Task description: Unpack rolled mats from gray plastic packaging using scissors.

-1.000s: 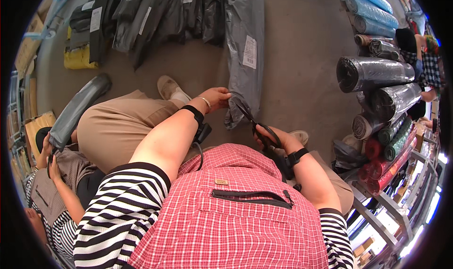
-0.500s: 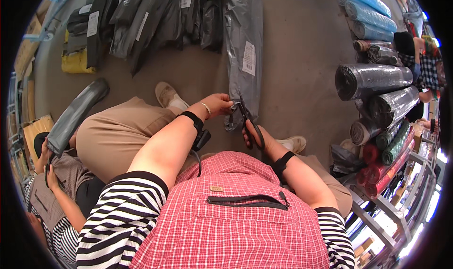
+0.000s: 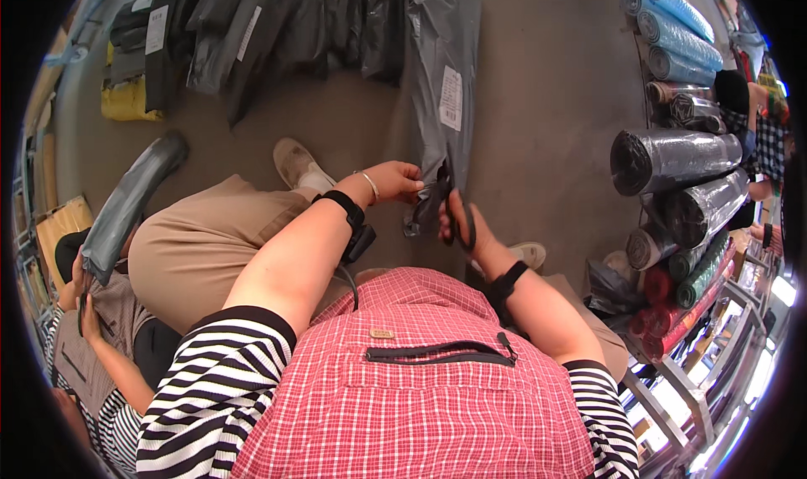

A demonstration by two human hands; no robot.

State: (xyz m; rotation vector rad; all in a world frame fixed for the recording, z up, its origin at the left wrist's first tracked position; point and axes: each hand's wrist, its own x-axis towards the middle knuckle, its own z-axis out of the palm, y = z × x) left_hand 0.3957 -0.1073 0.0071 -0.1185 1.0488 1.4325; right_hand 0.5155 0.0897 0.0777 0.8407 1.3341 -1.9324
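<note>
A long grey plastic-wrapped package with a white label lies in front of me, its near end crumpled. My left hand pinches the plastic at that end between thumb and fingertips. Black-handled scissors are in my right hand, fingers through the loops. Their blades point away from me, against the bag's plastic just right of my left fingertips. Folds of plastic partly hide the blades.
Several dark wrapped packages lie at the far left beside a yellow bag. Rolls in clear film are stacked on the right, with blue rolls behind. At left, a co-worker's hands hold another grey package.
My right hand and the scissors have moved slightly right and away from me along the bag's end. My left hand still pinches the plastic, a little to the right.
</note>
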